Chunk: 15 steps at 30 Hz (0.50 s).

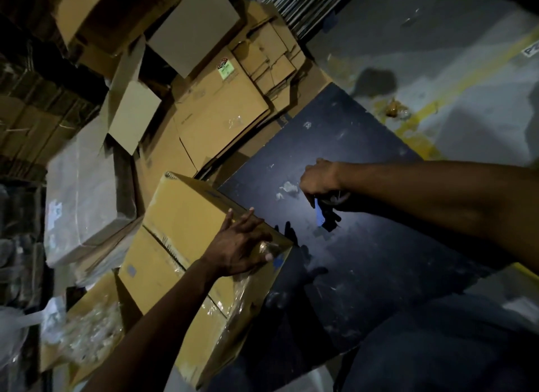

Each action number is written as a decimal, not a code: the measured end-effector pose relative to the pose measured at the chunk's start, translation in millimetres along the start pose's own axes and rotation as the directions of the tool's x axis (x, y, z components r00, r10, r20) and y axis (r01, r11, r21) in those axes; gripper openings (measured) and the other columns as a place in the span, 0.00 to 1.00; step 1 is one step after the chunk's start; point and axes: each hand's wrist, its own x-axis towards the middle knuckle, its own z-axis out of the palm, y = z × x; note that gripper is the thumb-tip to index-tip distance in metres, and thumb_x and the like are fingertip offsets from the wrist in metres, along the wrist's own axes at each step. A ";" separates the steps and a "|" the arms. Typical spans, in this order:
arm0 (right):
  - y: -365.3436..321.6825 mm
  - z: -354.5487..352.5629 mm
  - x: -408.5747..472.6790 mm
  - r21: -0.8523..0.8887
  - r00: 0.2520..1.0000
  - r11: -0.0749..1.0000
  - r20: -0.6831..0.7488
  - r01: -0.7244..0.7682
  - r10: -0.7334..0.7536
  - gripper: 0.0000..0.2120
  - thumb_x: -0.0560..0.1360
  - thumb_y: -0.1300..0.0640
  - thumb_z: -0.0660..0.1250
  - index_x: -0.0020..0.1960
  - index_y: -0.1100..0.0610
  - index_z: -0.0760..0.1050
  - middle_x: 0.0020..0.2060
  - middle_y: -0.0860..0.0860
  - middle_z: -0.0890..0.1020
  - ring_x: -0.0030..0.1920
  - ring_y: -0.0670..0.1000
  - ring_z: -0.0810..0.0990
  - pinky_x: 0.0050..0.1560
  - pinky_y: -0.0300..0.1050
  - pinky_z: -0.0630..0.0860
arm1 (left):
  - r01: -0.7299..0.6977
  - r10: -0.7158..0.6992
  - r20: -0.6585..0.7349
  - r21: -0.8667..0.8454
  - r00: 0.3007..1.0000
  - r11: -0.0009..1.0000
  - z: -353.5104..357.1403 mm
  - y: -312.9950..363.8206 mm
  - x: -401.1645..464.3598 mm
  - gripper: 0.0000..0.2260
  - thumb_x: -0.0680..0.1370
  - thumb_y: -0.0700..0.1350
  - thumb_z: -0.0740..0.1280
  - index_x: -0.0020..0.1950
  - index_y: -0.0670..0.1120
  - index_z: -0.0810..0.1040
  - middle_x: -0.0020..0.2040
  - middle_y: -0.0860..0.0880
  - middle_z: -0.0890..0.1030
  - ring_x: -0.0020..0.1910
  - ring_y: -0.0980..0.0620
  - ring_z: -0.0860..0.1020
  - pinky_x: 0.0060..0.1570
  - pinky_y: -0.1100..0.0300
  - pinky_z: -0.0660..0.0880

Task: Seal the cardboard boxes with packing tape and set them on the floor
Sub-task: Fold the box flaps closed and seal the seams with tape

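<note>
One cardboard box (pixel 186 263), its seam already taped, is pressed flat under the spread left hand (pixel 242 247) at the dark table's (pixel 364 260) left edge while a tape dispenser (pixel 323 213) is gripped by the right hand (pixel 319 178), floor placement outstanding.

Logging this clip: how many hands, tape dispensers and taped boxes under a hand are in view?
Hands: 2, left hand and right hand
Tape dispenser: 1
Taped box under the left hand: 1
Total: 4
</note>
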 end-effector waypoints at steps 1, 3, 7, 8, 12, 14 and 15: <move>1.0 1.4 0.5 -0.005 1.000 1.000 -0.001 0.000 0.000 0.17 0.75 0.43 0.72 0.61 0.48 0.82 0.63 0.51 0.80 0.66 0.58 0.72 0.68 0.62 0.66 | 0.019 -0.019 0.013 -0.007 1.000 1.000 2.6 0.1 7.5 0.33 0.80 0.74 0.44 0.70 0.60 0.77 0.81 0.53 0.66 0.84 0.50 0.48 0.78 0.34 0.38; 2.7 4.8 -0.9 0.020 1.000 1.000 -0.030 -0.001 0.001 0.17 0.76 0.44 0.71 0.63 0.48 0.80 0.65 0.51 0.79 0.67 0.58 0.71 0.67 0.60 0.65 | 0.093 -0.092 0.018 -0.085 0.996 0.992 6.9 -0.6 21.3 0.34 0.83 0.70 0.39 0.71 0.59 0.78 0.78 0.57 0.70 0.84 0.52 0.52 0.78 0.38 0.38; 0.2 17.5 -6.2 -0.001 0.990 1.000 -0.142 0.014 -0.014 0.20 0.79 0.49 0.69 0.70 0.42 0.75 0.69 0.51 0.75 0.73 0.57 0.66 0.70 0.61 0.62 | 0.139 -0.170 -0.155 -0.194 0.973 0.971 17.4 -8.4 22.5 0.26 0.87 0.59 0.45 0.66 0.55 0.81 0.71 0.56 0.78 0.78 0.53 0.65 0.78 0.42 0.47; -3.5 22.0 -8.2 -0.013 0.977 0.999 -0.208 0.040 -0.042 0.22 0.78 0.51 0.70 0.72 0.42 0.74 0.71 0.51 0.74 0.75 0.57 0.64 0.71 0.62 0.61 | 0.137 -0.174 -0.218 -0.176 0.960 0.975 20.2 -9.7 19.9 0.25 0.87 0.58 0.46 0.63 0.54 0.82 0.68 0.55 0.80 0.74 0.52 0.69 0.77 0.42 0.52; -38.0 43.0 -12.9 0.292 0.862 0.918 -0.499 0.266 -0.091 0.32 0.72 0.66 0.67 0.74 0.50 0.74 0.71 0.51 0.75 0.73 0.54 0.69 0.71 0.54 0.70 | 0.222 -0.270 -0.345 -0.171 0.899 0.960 20.5 -15.1 22.4 0.29 0.87 0.57 0.45 0.47 0.50 0.84 0.51 0.50 0.84 0.56 0.49 0.77 0.69 0.46 0.63; -55.8 49.7 -10.0 0.557 0.851 0.765 -0.525 0.324 0.022 0.33 0.72 0.70 0.64 0.75 0.52 0.73 0.72 0.52 0.75 0.73 0.53 0.71 0.72 0.49 0.69 | 0.275 -0.332 -0.378 -0.197 0.864 0.941 19.0 -31.9 34.0 0.29 0.87 0.58 0.46 0.44 0.49 0.83 0.46 0.50 0.85 0.50 0.47 0.78 0.64 0.47 0.67; -62.7 52.5 -5.9 0.646 0.848 0.685 -0.524 0.338 0.076 0.33 0.72 0.70 0.64 0.75 0.52 0.72 0.73 0.53 0.74 0.73 0.54 0.71 0.73 0.46 0.68 | 0.307 -0.371 -0.388 -0.218 0.844 0.926 16.4 -42.9 39.8 0.30 0.87 0.58 0.46 0.43 0.48 0.84 0.44 0.50 0.85 0.48 0.46 0.79 0.62 0.47 0.69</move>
